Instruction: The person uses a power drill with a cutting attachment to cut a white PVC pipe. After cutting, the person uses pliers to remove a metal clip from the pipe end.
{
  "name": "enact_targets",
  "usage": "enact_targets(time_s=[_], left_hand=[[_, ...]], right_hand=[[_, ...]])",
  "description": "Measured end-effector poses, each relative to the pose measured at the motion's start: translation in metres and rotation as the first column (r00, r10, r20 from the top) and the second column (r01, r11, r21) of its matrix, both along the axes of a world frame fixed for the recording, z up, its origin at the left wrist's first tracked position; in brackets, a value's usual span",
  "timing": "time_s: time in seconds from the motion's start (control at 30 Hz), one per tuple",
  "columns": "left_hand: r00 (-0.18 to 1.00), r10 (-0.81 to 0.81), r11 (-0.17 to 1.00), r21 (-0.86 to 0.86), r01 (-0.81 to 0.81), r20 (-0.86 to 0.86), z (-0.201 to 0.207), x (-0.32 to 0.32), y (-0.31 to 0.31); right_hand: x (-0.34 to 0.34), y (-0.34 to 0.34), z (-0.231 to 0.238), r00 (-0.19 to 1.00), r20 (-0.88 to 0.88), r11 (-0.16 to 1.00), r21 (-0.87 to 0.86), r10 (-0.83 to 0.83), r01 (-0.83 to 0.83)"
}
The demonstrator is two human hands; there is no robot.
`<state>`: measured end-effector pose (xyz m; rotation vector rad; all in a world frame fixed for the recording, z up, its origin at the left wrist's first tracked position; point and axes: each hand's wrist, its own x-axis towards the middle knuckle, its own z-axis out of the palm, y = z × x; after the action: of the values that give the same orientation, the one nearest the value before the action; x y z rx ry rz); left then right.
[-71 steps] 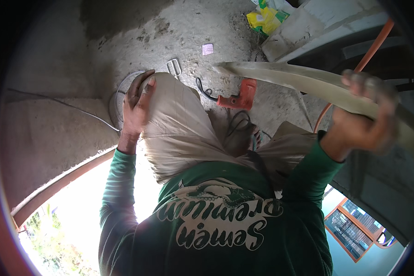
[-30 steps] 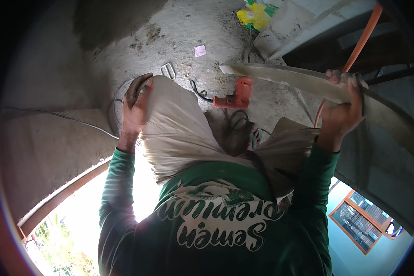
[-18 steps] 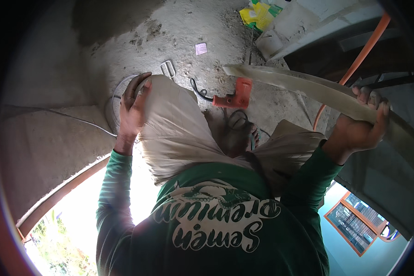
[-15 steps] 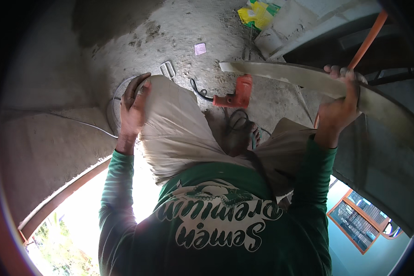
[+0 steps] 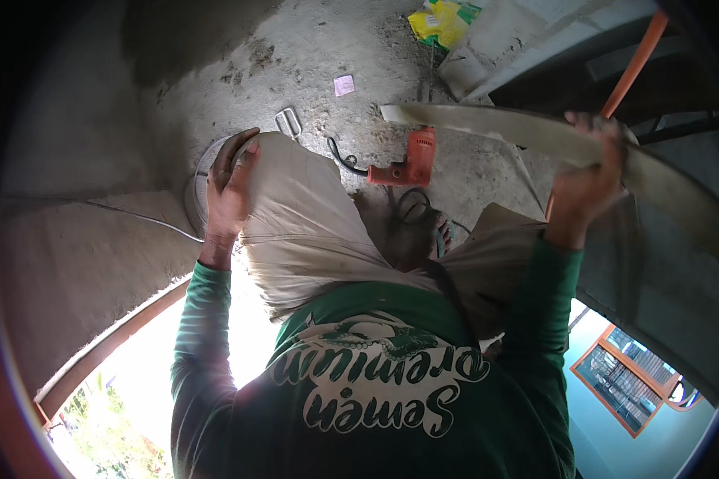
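Observation:
My left hand [image 5: 230,188] rests over my left knee, its fingers laid flat along the beige trousers [image 5: 295,199], with nothing held. On the right, my right hand [image 5: 591,176] is wrapped round a long, flat, pale grey board [image 5: 487,124]; motion blurs this hand a little. The board runs from the floor ahead of me to the far right rim, looking bent in this wide view. Beneath its far end lies a red power drill [image 5: 411,164] on the floor, its black cord coiled close to my foot [image 5: 441,231].
A metal handle-like frame [image 5: 288,122] and a pink paper scrap [image 5: 343,85] lie on the rough concrete floor. Farther off is a yellow and green bag [image 5: 446,22]. An orange pole [image 5: 635,64] slants at upper right. A cable [image 5: 128,214] crosses on the left.
My right hand has shifted slightly and now looks blurred, still gripping the board. The view has moved a little. My left hand stays on the knee.

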<state>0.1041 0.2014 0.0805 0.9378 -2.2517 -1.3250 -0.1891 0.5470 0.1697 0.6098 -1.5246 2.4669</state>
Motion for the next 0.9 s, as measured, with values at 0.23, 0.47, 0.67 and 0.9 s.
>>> enact_targets(time_s=[0.23, 0.47, 0.67, 0.9], left_hand=[[0.998, -0.045, 0.997, -0.068, 0.042, -0.038, -0.001, 0.002, -0.001], [0.998, -0.057, 0.998, -0.032, 0.056, -0.034, -0.003, 0.001, -0.001], [0.999, -0.035, 0.999, -0.020, 0.034, -0.038, -0.001, 0.002, 0.000], [0.999, -0.028, 0.997, -0.071, 0.026, -0.034, -0.001, 0.002, -0.001]], right_hand=[[0.026, -0.018, 0.042, 0.988, -0.065, 0.988, -0.057, 0.139, -0.143], [0.039, -0.044, 0.012, 0.944, -0.105, 0.932, -0.155, 0.313, -0.327], [0.057, -0.062, 0.013, 0.937, -0.100, 0.927, 0.211, 0.336, -0.310], [0.062, -0.067, 0.017, 0.812, -0.177, 0.823, -0.014, 0.556, -0.567]])
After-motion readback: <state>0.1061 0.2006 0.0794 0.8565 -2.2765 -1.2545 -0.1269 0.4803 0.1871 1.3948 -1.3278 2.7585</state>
